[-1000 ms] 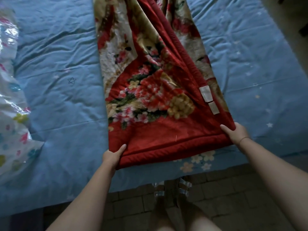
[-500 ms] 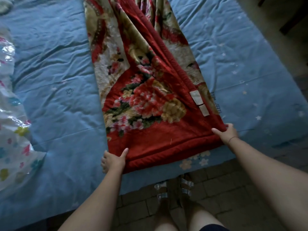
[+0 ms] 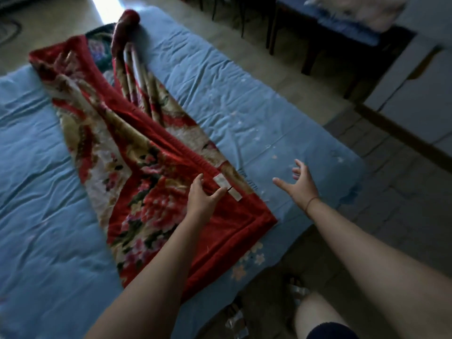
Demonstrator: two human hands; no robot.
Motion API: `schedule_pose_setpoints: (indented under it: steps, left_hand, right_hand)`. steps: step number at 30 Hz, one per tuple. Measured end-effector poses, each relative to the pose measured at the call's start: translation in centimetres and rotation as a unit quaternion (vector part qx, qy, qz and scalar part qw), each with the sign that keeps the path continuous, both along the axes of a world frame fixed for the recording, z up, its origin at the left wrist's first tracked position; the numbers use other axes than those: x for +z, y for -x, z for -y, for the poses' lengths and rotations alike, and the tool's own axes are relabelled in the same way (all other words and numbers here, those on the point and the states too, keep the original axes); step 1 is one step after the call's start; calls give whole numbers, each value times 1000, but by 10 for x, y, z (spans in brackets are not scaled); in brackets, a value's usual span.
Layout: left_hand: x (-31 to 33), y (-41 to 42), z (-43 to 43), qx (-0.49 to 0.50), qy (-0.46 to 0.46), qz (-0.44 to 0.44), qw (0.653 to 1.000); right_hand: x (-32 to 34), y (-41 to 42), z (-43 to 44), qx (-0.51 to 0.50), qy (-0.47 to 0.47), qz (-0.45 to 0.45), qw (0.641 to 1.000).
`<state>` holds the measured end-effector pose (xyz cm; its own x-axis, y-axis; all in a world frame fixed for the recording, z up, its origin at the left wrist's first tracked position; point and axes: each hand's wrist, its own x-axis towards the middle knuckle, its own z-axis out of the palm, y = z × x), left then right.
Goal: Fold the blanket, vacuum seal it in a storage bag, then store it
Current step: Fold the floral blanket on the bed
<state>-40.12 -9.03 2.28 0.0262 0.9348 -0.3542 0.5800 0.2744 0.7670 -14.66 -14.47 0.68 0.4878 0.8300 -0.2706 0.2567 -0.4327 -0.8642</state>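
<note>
A red blanket point(image 3: 137, 162) with a flower pattern lies folded into a long strip across the blue bed sheet point(image 3: 36, 192), running from the near edge to the far end. Two white labels point(image 3: 226, 185) sit near its right border. My left hand point(image 3: 201, 198) hovers over the blanket beside the labels, fingers spread and relaxed, holding nothing. Off to the right of the blanket, my right hand point(image 3: 299, 182) is open above the bare sheet, fingers spread. The storage bag is out of view.
The bed's near edge and right corner point(image 3: 352, 172) meet a tiled floor point(image 3: 403, 204). A dark wooden chair or bench with a blue seat point(image 3: 342, 28) stands at the back right. White cabinets point(image 3: 415, 89) line the right side. My legs point(image 3: 320, 319) stand at the bed's edge.
Both hands have let go of the blanket's near corners and lifted forward, now open. The view has swung up and to the right, and the plastic bag at the left has left the frame.
</note>
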Motion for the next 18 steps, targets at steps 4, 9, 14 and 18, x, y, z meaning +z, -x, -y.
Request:
schedule_pose_setpoints:
  steps: [4, 9, 14, 18]
  left_hand:
    - [25, -85, -17, -83, -35, 12, 996]
    - [51, -207, -25, -144, -55, 7, 988]
    - [75, -360, -25, -180, -73, 17, 981]
    - [86, -463, -28, -186, -66, 44, 979]
  right_hand:
    - [27, -64, 7, -36, -27, -1, 999]
    - [55, -166, 13, -58, -55, -6, 997]
    - [83, -295, 17, -66, -65, -2, 996]
    - [100, -386, 12, -53, -70, 15, 996]
